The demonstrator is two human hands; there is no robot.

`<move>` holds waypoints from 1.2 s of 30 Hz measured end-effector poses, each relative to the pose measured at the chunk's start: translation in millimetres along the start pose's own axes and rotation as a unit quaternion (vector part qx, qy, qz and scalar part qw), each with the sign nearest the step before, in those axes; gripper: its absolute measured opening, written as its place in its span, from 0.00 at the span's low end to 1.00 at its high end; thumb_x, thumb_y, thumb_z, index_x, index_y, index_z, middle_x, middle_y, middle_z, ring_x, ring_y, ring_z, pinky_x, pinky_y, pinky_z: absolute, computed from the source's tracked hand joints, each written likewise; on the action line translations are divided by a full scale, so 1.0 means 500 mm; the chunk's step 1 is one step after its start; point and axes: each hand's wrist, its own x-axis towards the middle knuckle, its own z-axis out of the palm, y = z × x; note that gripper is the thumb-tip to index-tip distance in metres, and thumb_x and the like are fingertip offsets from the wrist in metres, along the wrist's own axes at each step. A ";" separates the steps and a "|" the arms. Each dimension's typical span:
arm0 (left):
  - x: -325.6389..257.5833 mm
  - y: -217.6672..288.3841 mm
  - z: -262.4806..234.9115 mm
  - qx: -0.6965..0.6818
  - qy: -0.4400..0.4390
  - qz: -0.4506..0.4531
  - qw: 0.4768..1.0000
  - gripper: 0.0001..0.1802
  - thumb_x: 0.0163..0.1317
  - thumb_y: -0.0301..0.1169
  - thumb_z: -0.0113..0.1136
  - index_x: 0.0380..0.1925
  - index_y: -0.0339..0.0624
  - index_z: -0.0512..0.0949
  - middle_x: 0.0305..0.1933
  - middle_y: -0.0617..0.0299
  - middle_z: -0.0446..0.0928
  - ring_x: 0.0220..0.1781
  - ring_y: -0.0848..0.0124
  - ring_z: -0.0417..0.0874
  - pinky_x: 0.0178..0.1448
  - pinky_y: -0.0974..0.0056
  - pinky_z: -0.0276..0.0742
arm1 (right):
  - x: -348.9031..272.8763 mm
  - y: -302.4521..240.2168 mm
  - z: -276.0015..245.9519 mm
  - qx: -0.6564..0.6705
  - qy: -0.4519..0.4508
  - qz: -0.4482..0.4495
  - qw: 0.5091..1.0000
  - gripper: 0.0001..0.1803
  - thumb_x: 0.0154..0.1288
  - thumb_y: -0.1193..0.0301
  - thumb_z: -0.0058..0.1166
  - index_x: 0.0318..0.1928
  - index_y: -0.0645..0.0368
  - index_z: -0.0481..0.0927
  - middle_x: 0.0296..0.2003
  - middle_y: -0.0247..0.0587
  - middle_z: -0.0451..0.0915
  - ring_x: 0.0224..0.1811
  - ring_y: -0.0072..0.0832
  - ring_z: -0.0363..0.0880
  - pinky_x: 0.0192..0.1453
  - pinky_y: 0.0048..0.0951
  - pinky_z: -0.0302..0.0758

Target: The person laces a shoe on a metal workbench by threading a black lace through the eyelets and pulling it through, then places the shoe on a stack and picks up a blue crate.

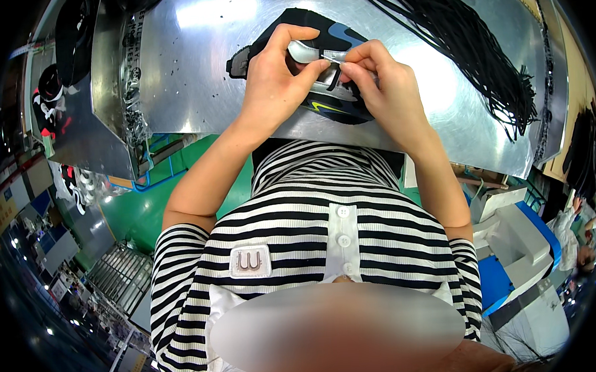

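A flat black shoe upper (338, 108) with blue, grey and yellow-green patches lies on the shiny metal table (193, 77) close to its near edge. My left hand (273, 81) is curled over the upper, its thumb and fingers gripping the grey part (302, 51). My right hand (386, 82) is beside it, touching the left fingertips. It pinches a thin black lace (335, 78) near its pale tip over the grey part. Both hands hide the middle of the upper.
A thick bundle of black laces (478, 52) spreads over the table's right side. Small black specks dot the metal at left. A blue and white machine (513, 243) stands at lower right, green floor (139, 213) at left, and dark shoe parts (51, 97) at far left.
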 end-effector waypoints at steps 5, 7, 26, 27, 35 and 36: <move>-0.004 0.007 -0.006 0.031 -0.043 -0.038 0.998 0.20 0.60 0.19 0.64 0.53 0.37 0.73 0.43 0.61 0.81 0.41 0.80 0.81 0.43 0.76 0.76 | 0.008 0.001 0.009 -0.056 -0.003 -0.007 0.998 0.09 0.66 0.71 0.57 0.42 0.63 0.75 0.27 0.43 0.84 0.29 0.38 0.85 0.33 0.34 0.78; -0.012 0.009 -0.004 0.043 -0.069 -0.031 0.996 0.19 0.62 0.18 0.60 0.54 0.37 0.73 0.43 0.62 0.81 0.41 0.81 0.81 0.43 0.76 0.75 | 0.014 0.008 0.015 -0.140 -0.001 -0.035 0.990 0.11 0.66 0.71 0.57 0.43 0.64 0.73 0.26 0.45 0.84 0.28 0.40 0.85 0.32 0.35 0.78; 0.040 0.022 -0.013 -0.162 -0.059 -0.066 0.983 0.21 0.62 0.18 0.57 0.55 0.39 0.73 0.40 0.58 0.81 0.43 0.76 0.81 0.46 0.71 0.76 | -0.016 0.079 -0.014 -0.169 0.147 -0.015 0.974 0.12 0.64 0.66 0.61 0.44 0.57 0.77 0.30 0.42 0.83 0.28 0.38 0.83 0.31 0.33 0.76; 0.048 0.018 -0.032 -0.230 -0.107 -0.087 0.963 0.20 0.61 0.19 0.56 0.55 0.38 0.73 0.39 0.59 0.80 0.42 0.76 0.80 0.47 0.70 0.75 | -0.014 0.083 -0.014 -0.163 0.147 0.009 0.975 0.12 0.64 0.65 0.61 0.44 0.57 0.77 0.31 0.42 0.84 0.28 0.38 0.83 0.31 0.33 0.76; 0.036 0.035 -0.078 -0.155 -0.136 -0.079 0.975 0.18 0.65 0.26 0.55 0.55 0.37 0.71 0.42 0.60 0.78 0.41 0.71 0.73 0.50 0.68 0.71 | -0.022 0.076 -0.028 -0.153 0.105 -0.069 0.980 0.13 0.58 0.71 0.65 0.41 0.55 0.77 0.33 0.37 0.80 0.35 0.33 0.80 0.35 0.29 0.76; 0.009 0.057 -0.071 -0.013 -0.090 -0.048 0.995 0.17 0.66 0.27 0.56 0.54 0.37 0.72 0.44 0.60 0.79 0.42 0.70 0.74 0.51 0.67 0.71 | -0.023 0.077 -0.028 -0.162 0.109 -0.078 0.978 0.13 0.57 0.72 0.65 0.41 0.55 0.77 0.33 0.37 0.80 0.34 0.33 0.80 0.35 0.29 0.76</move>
